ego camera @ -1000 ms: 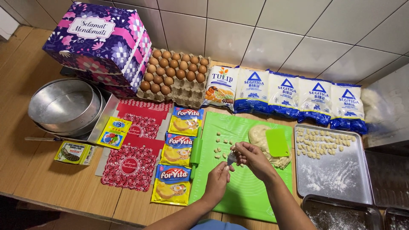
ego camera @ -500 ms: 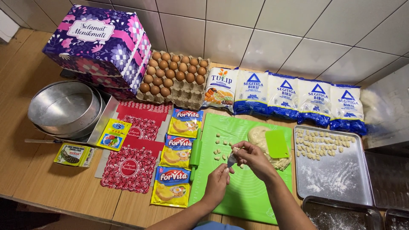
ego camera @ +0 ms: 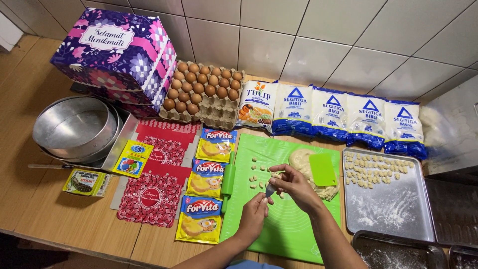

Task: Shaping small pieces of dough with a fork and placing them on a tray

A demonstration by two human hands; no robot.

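Setting: wooden counter ran along a white tiled wall.
Left hand: left hand hovered over the green mat, fingers curled, fingertips pinching a small tool together with the other hand.
Right hand: right hand sat just above, fingers closed on a dough bit at the tool's tip.
Mat: cut dough pieces lay scattered left of the hands; the dough lump sat behind them under a green scraper; a green rolling pin lay along the mat's left edge.
Left side: three yellow packets beside red printed boxes, a small carton, round pans.
Right side: floured tray held rows of shaped pieces.
Back: egg tray, flour bags, purple box against the wall.
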